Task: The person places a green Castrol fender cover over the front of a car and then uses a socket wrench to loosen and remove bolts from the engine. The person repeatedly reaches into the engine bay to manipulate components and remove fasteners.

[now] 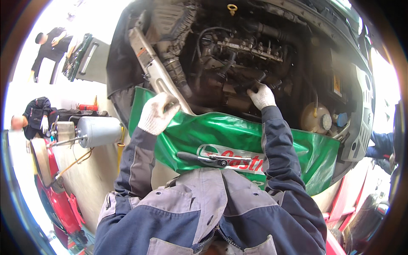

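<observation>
My right hand [262,97], in a white knit glove, reaches into the engine bay [238,80]. Its fingers are closed at the lower end of a short black cylindrical engine part [261,77], and the fingertips are partly hidden. Over the pale metal front crossmember [163,80], my gloved left hand [159,114] has its fingers curled together; whatever may be in them is hidden. A ratchet [197,158] with a dark handle lies on the green fender cover [314,148], close against my jacket. Behind my right hand runs a metal rail [250,49] with several fittings.
A yellow-ringed dipstick [232,7] stands at the far side. To the right is a coolant reservoir [316,117] beside a blue cap [340,119]. At left stand a grey cylindrical tank [100,131] and red equipment [61,208]. Two people [53,49] are in the left background.
</observation>
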The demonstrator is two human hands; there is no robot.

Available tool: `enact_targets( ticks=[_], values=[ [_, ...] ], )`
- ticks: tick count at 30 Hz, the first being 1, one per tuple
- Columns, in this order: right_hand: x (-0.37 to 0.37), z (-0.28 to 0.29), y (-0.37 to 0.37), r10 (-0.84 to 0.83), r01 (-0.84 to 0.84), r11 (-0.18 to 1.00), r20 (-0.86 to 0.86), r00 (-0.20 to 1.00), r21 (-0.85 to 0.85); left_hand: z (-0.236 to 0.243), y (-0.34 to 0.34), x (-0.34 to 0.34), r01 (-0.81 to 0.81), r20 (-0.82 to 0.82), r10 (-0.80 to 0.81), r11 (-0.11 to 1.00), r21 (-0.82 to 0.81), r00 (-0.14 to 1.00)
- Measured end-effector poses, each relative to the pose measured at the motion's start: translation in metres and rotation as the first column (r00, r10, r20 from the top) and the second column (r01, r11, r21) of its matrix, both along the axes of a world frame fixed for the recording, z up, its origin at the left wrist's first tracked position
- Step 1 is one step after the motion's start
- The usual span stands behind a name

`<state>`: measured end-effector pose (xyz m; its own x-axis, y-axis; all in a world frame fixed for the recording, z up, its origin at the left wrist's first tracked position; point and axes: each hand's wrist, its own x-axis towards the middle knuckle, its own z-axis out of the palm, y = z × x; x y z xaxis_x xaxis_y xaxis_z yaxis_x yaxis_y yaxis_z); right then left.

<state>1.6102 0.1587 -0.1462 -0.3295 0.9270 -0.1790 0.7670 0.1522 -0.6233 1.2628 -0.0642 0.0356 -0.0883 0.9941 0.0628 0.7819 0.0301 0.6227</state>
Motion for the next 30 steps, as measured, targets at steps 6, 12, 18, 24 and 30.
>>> enact_targets(
  ticks=[6,12,18,24,30],
  values=[
    [-0.001,-0.016,0.006,-0.263,0.263,0.965,-0.103,0.959,-0.012,-0.007,-0.122,0.004,-0.271,0.062,0.269,0.962,0.042,0.961],
    [-0.009,-0.038,0.032,-0.241,0.238,0.971,0.147,0.959,0.039,-0.043,-0.222,0.023,-0.388,0.113,0.394,0.919,-0.069,0.912],
    [-0.009,-0.001,0.008,-0.033,0.035,0.999,0.121,0.992,-0.013,-0.060,-0.257,0.073,-0.379,0.108,0.375,0.925,0.019,0.921],
    [0.009,0.102,-0.165,0.304,-0.188,0.927,-0.356,0.884,0.325,-0.064,-0.224,0.110,-0.027,-0.188,0.061,0.984,0.178,0.980],
    [0.030,0.097,-0.292,0.383,-0.440,0.818,0.219,0.897,0.371,-0.081,-0.168,0.133,0.030,-0.461,0.073,0.977,0.213,0.884]
  ],
)
